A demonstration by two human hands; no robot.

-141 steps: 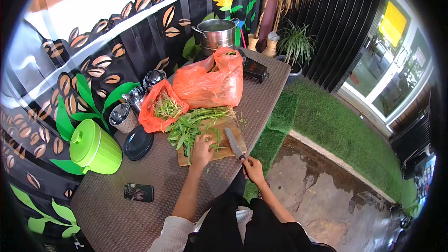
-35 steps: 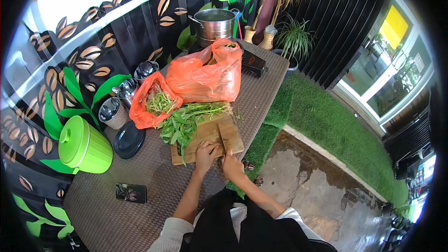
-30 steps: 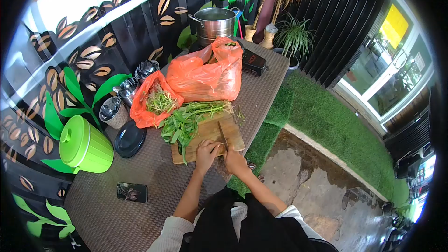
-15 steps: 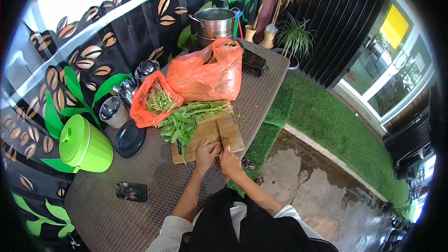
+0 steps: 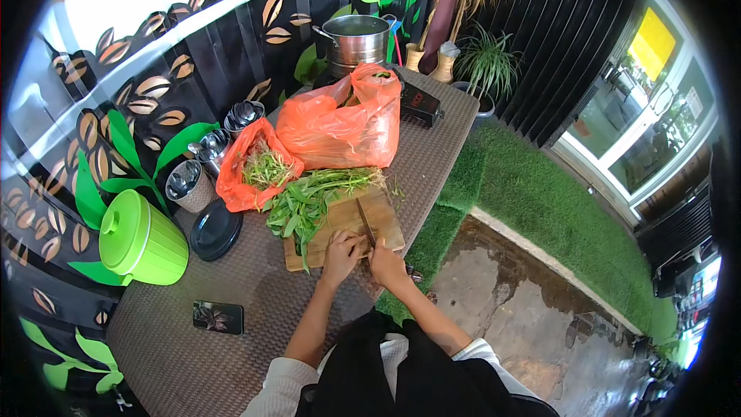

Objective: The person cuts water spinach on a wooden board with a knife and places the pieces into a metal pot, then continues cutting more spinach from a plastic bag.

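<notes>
My right hand is closed round the handle of a knife, whose blade points away from me over the wooden cutting board. To its left, my left hand rests at the board's near edge with its fingers curled together. Whatever is between those fingers, if anything, is too small to make out. Leafy green stalks lie across the board's far left side, their stems running to the right. Small scraps are scattered near the blade.
Behind the board stand a large orange plastic bag and a smaller one holding trimmed stems. Leftward are a green lidded bucket, black plates and cutlery cups. A phone lies nearer; a steel pot stands far back.
My right hand has shifted slightly to the right with the knife, widening the gap from my left hand. My left hand has barely moved; the greens lie as before.
</notes>
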